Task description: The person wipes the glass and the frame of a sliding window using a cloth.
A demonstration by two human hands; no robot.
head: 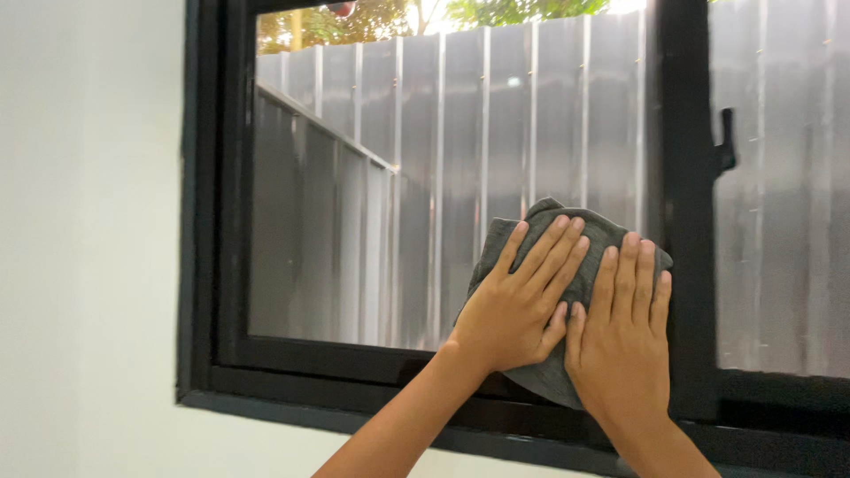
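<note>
Flat against the pane [354,221], both hands, left [513,305] and right [624,341], press a grey cloth [567,235] near the lower frame [292,354], each grip spread for broad contact.

grey metal fence [443,133] and green trees [496,11] outside, white wall [88,265] beside.

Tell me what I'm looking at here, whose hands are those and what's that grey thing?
The picture comes from a camera worn on a person's head, so you see what that person sees. The two bare hands are theirs: the left hand and the right hand, both laid flat with fingers spread. Under them is a grey cloth, pressed against the glass of a black-framed window. Neither hand closes a grip on it. A black window handle sticks out on the right. Outside stands a grey metal fence.
</note>
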